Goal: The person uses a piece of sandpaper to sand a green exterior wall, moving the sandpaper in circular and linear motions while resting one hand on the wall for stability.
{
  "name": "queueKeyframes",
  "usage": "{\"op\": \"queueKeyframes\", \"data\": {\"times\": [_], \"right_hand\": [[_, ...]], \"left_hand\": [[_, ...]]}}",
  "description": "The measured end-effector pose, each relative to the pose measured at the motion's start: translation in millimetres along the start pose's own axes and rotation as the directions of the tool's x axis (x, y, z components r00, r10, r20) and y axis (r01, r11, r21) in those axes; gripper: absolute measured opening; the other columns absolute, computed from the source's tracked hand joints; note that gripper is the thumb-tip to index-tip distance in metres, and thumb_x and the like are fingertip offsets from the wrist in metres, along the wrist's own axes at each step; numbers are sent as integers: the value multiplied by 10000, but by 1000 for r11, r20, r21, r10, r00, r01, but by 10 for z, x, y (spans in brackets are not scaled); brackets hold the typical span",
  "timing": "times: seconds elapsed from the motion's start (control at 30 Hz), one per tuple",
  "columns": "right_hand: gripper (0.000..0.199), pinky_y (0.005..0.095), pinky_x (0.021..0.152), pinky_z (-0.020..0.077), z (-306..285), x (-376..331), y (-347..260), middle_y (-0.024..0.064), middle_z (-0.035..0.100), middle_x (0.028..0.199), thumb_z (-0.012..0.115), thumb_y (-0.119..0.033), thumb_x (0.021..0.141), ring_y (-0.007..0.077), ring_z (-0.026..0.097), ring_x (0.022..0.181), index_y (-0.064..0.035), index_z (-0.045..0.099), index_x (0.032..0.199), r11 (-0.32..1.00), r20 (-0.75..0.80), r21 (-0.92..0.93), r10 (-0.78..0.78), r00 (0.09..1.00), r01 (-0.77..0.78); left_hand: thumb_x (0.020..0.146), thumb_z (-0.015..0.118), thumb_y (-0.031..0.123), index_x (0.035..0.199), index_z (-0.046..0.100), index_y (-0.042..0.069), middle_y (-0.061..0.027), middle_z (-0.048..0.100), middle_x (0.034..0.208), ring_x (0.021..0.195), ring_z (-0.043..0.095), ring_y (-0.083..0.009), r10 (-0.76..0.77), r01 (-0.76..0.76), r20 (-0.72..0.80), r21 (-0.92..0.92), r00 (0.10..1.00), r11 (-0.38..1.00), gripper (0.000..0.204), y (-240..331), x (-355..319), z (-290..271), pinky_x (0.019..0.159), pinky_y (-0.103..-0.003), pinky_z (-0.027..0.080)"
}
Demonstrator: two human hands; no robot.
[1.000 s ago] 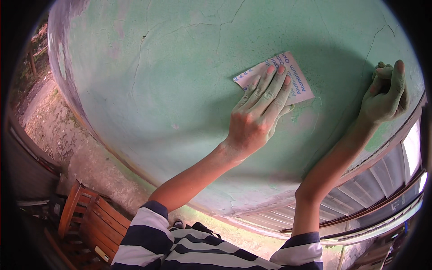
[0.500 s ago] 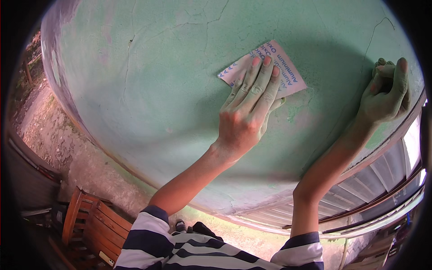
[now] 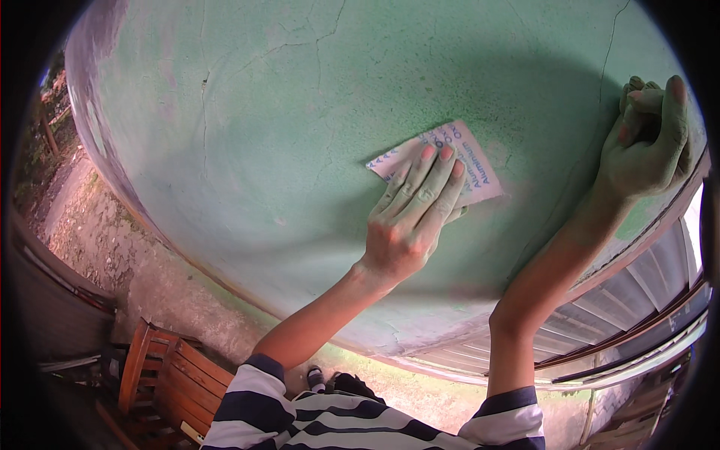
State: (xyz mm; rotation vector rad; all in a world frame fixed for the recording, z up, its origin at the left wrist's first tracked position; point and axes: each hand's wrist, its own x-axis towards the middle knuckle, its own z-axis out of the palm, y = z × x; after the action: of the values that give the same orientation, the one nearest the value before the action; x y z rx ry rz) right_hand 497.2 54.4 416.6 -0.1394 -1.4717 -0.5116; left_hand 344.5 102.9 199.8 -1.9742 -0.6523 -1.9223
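Observation:
My left hand (image 3: 412,206) presses a sheet of sandpaper (image 3: 480,176) against the green painted wall (image 3: 262,135). Its fingers lie together across the pinkish, blue-printed backing, and the grit side is hidden against the wall. Pale dust coats the fingers. At the far right, my right hand (image 3: 651,142) leans against the wall, palm turned inward. Its fingers are loosely curled with the thumb pointing up, and nothing shows in the hollow between them. Dust covers this hand too. Thin cracks run through the paint above and to the left of the sandpaper.
A wooden chair (image 3: 184,382) stands on the ground at the lower left. Slatted grey panels (image 3: 622,300) lie beyond the wall's edge at the right. Below, a shoe (image 3: 315,375) rests on the concrete ground (image 3: 172,281).
My left hand has slid the sandpaper down along the wall, toward me. My right hand stays against the wall, and the view has shifted slightly.

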Motion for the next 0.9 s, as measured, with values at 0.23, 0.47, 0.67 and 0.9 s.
{"op": "queueKeyframes", "data": {"times": [0.23, 0.47, 0.67, 0.9], "right_hand": [[367, 277, 542, 384, -109, -113, -55, 35, 396, 433, 530, -144, 961, 84, 258, 363, 43, 630, 662, 996, 60, 85, -8, 998, 3], [374, 217, 395, 263, -265, -971, -578, 18, 497, 446, 595, -155, 956, 59, 405, 359, 30, 659, 637, 926, -21, -315, 213, 977, -209], [417, 248, 400, 238, -756, -1951, -863, 6, 421, 405, 546, -122, 955, 83, 367, 357, 3, 584, 559, 864, 88, -417, 349, 933, -283], [363, 280, 403, 326, -979, -2204, -894, 15, 469, 433, 547, -78, 906, 145, 444, 370, -24, 550, 547, 886, 190, -445, 234, 953, -129]], "left_hand": [[837, 685, 163, 1215, 666, 45, -136, 615, 1297, 1278, 532, -294, -30, 29, 27, 58, 999, 998, 397, 164, -671, 142, 1061, -426, 410], [863, 653, 138, 1206, 667, 29, -150, 606, 1307, 1277, 527, -325, 5, -8, 28, 119, 1000, 993, 361, 20, -203, 32, 1043, -448, 427], [894, 582, 30, 1284, 555, -88, -281, 505, 1366, 1311, 429, -469, 31, -28, -32, 85, 999, 996, 409, -135, 291, -23, 1071, -533, 366], [948, 538, 96, 1250, 564, -116, -332, 511, 1324, 1296, 412, -521, 39, -46, 131, 56, 991, 997, 370, -133, -1077, -62, 1054, -609, 345]]}}
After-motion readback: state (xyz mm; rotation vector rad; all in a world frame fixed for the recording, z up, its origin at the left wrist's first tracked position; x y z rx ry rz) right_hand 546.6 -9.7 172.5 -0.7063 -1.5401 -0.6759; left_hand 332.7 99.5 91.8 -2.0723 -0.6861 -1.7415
